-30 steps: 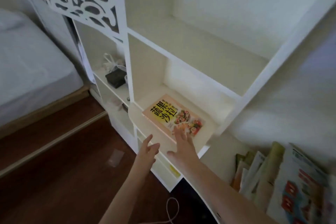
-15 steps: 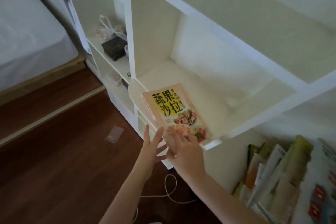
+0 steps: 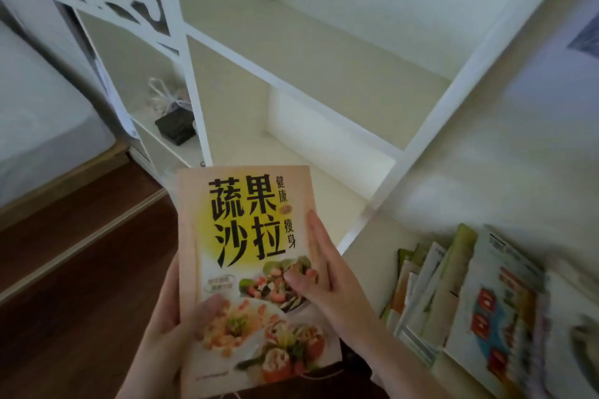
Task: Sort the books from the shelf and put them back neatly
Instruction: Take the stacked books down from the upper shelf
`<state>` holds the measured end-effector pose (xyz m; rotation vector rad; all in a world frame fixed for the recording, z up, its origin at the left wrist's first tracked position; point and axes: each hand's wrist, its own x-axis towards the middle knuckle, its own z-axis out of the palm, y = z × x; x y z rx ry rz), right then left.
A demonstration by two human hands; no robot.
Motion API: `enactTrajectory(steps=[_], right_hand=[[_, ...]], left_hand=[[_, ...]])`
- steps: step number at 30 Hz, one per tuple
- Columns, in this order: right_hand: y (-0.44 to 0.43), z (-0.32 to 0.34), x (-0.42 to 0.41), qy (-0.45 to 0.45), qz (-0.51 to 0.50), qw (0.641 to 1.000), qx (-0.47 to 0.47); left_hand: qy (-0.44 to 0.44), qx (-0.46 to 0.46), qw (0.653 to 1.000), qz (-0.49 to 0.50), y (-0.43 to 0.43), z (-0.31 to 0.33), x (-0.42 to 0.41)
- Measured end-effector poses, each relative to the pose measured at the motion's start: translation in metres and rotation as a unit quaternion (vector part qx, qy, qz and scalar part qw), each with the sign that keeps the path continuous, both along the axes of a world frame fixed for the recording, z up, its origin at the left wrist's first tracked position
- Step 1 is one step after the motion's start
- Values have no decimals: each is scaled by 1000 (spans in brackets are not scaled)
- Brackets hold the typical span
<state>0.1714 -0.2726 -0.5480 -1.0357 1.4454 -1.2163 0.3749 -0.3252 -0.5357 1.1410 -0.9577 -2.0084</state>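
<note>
Cookbook [image 3: 256, 269] sits cover-up between both hands, off the shelf [image 3: 337, 185]: left hand [image 3: 168, 327] grips its left edge, right hand [image 3: 334, 285] its right, thumbs pressing the cover.

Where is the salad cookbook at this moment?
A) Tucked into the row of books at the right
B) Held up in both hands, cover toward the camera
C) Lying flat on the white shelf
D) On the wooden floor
B: the left hand grips the salad cookbook at its lower left, thumb on the cover, and the right hand holds its right edge, clear of the white shelf.
</note>
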Motion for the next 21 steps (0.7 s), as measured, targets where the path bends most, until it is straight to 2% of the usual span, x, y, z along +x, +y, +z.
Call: enactTrajectory(steps=[8,11,14,18,21], right_hand=[[82,80,-1,76,-83,986,-119],[135,101,-8,76,-128,981,-126],[201,110,-20,130,-215,961,-113],[292,104,-51,143,-347,923,-84],[354,91,-75,142,-451,879,-55]], left_hand=[[23,-103,993,-55,58,84,-14],[33,-123,988,-90,98,105,-28],[66,-109,979,-157,140,116,-58],[52,-171,936,-303,187,108,-128],[4,-232,886,-401,221,94,-191]])
